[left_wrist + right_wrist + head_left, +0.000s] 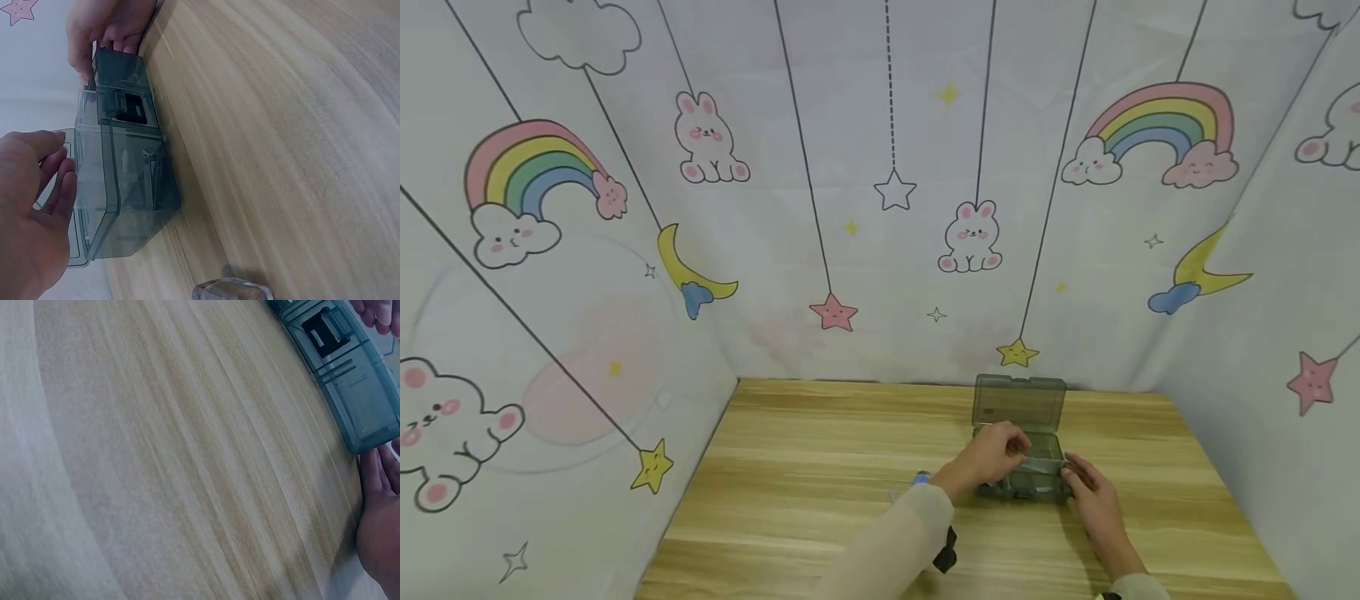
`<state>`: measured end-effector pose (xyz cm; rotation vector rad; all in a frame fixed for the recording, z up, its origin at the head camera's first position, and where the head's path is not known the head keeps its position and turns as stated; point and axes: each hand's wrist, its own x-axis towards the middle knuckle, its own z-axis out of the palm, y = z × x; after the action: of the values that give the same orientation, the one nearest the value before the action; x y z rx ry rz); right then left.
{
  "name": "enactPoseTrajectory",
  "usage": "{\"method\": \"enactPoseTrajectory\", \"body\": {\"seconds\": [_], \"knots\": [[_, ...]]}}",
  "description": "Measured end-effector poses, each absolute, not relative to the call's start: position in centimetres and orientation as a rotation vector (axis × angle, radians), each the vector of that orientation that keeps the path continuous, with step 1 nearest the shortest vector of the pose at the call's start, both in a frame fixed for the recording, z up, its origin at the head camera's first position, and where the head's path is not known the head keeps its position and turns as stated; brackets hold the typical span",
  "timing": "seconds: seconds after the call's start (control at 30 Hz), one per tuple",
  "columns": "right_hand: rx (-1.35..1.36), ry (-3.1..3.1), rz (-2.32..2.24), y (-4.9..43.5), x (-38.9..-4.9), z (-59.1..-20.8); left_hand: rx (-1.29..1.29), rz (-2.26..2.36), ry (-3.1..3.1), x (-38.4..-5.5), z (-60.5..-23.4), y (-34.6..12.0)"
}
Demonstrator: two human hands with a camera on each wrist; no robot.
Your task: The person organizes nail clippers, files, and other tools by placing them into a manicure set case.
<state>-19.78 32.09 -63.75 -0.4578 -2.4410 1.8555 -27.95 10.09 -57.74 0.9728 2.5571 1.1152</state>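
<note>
A translucent grey-green plastic box (pixel 1037 490) stands on the table with its hinged lid (pixel 1019 402) raised at the back. A clear inner tray (pixel 94 172) sits at its top, and small metallic items (pixel 151 165) show through the wall. My right hand (pixel 1097 504) grips the box's right end, thumb at the upper rim and fingers against the end wall. Over the left part of the box is my left hand (pixel 996 450), its fingers bent toward the thumb beside the tray's edge. Whether those fingertips pinch anything is unclear.
A small clear item with brown contents (pixel 232 290) lies on the wooden table (pixel 790 483) near the box. Something blue (pixel 921 477) shows beside the left forearm. White cloth walls (pixel 895 275) with printed rabbits and rainbows close off the table's back and sides.
</note>
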Motion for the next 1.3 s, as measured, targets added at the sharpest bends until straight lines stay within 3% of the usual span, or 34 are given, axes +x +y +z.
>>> {"method": "enactPoseTrajectory", "body": {"seconds": [0.63, 1.3], "knots": [[-0.453, -2.445, 1.854, 32.1, -19.8, -63.7, 1.254, 0.763, 2.583, -27.2, -57.5, 11.8], [-0.421, -2.424, 1.825, 31.8, -19.6, -64.2, 1.334, 0.458, 2.657, -26.8, -58.0, 12.8]]}}
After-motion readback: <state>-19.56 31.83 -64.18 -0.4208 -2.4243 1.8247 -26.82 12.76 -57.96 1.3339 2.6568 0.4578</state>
